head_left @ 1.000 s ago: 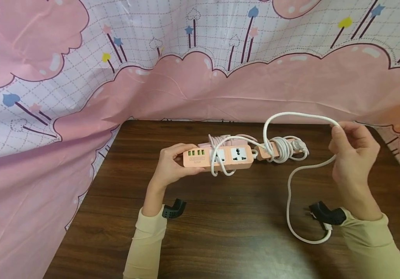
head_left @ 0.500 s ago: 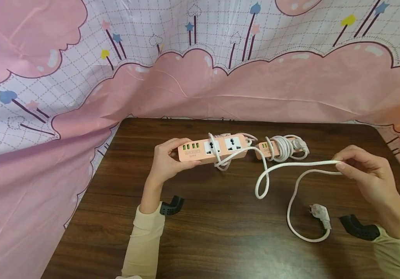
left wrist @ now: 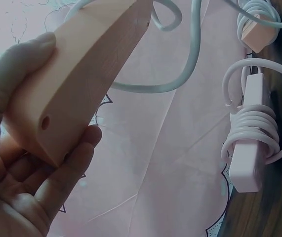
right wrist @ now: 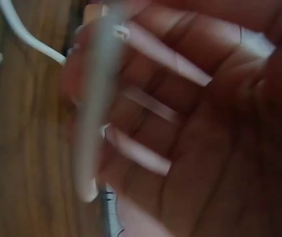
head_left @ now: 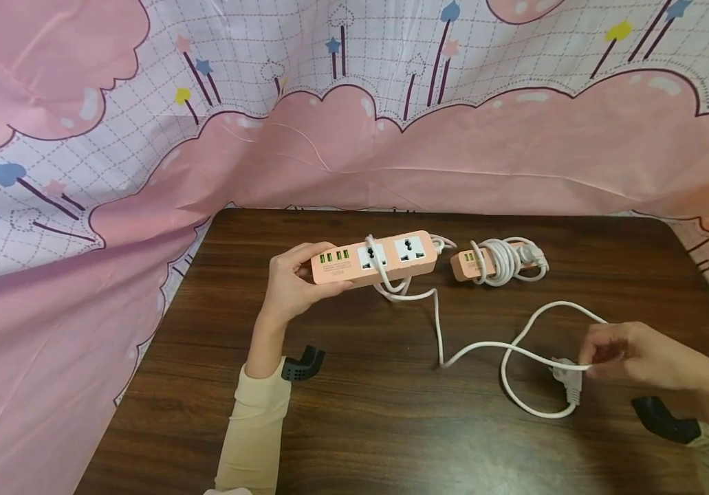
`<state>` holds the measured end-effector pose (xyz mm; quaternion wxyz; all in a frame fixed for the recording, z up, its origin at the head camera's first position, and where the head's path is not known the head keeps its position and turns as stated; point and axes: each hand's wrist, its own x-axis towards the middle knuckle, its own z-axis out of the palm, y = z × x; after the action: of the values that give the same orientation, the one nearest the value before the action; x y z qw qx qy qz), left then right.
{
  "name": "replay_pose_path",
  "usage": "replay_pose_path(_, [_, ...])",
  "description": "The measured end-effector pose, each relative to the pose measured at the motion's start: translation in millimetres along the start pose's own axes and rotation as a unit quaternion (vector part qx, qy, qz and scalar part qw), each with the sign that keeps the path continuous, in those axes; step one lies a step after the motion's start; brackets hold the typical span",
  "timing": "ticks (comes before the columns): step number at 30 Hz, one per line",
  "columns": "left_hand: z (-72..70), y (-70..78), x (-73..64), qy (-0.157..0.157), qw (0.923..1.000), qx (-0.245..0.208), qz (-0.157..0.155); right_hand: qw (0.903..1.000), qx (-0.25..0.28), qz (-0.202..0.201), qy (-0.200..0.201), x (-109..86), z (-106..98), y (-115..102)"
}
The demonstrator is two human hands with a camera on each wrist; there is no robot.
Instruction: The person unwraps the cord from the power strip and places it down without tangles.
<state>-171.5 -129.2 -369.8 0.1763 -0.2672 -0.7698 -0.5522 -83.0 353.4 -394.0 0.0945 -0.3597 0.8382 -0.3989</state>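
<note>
My left hand [head_left: 289,282] grips the left end of a peach power strip [head_left: 390,253], held up over the table with USB ports and two sockets showing. The left wrist view shows the strip's plain underside [left wrist: 76,64], thumb on one side and fingers on the other. A white cord [head_left: 484,344] leaves the strip's right end, loops round its middle and runs right. My right hand [head_left: 645,357] pinches that cord between thumb and fingers; the right wrist view shows it blurred. The cord's white plug [head_left: 567,375] lies on the table beside the right hand.
A smaller-looking peach power strip [head_left: 465,267], its cord coiled round it, lies at the back right of the dark wooden table [head_left: 391,426]. A pale pink strip [left wrist: 247,170] with wound cord lies behind the held one, mostly hidden in the head view. A patterned curtain [head_left: 354,151] hangs behind.
My right hand has come down and toward me with the cord, pulling its raised loop lower and straighter. The held strip has shifted slightly left and up, its right end tilting higher.
</note>
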Motion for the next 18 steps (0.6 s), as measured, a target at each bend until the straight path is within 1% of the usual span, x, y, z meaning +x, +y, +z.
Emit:
replay_pose_path(3, [0.1,1.7,0.5,0.001,1.0,0.001,-0.004,0.9991,0.021,0.031,-0.021,-10.9,5.9,12.6])
replay_pose_path(4, [0.3,2.0,0.6,0.001,1.0,0.001,-0.005,0.9985,0.019,0.046,-0.024,-14.5,8.0,16.3])
replay_pose_path(6, [0.4,3.0,1.0,0.001,0.9999,0.005,-0.009,0.9983,0.003,0.053,-0.024,-20.1,11.6,23.1])
replay_pose_path(7, [0.5,3.5,1.1,0.0,0.9999,0.007,-0.011,0.9984,-0.014,0.051,-0.02,-22.6,13.3,26.0])
replay_pose_path(10, [0.6,7.2,1.5,-0.003,0.9999,0.012,-0.011,0.9975,-0.064,0.029,-0.003,-27.3,18.7,34.0])
replay_pose_path(12, [0.1,16.7,2.3,-0.005,0.9999,0.013,-0.008,0.9956,-0.09,0.028,0.006,-29.4,21.8,37.7])
replay_pose_path(14, [-0.8,25.7,3.2,-0.008,0.9999,0.012,-0.004,0.9927,-0.108,0.052,0.007,-31.1,24.4,39.7])
replay_pose_path(15, [-1.1,30.2,3.7,-0.009,0.9999,0.013,-0.003,0.9902,-0.121,0.07,0.007,-32.0,25.5,40.1])
replay_pose_path(17, [-1.7,38.4,4.9,-0.01,0.9998,0.014,-0.005,0.9837,-0.135,0.119,-0.005,-33.2,26.9,39.8])
replay_pose_path(18, [-1.9,39.4,5.2,-0.011,0.9998,0.016,-0.005,0.9799,-0.139,0.143,-0.012,-33.5,27.6,39.4])
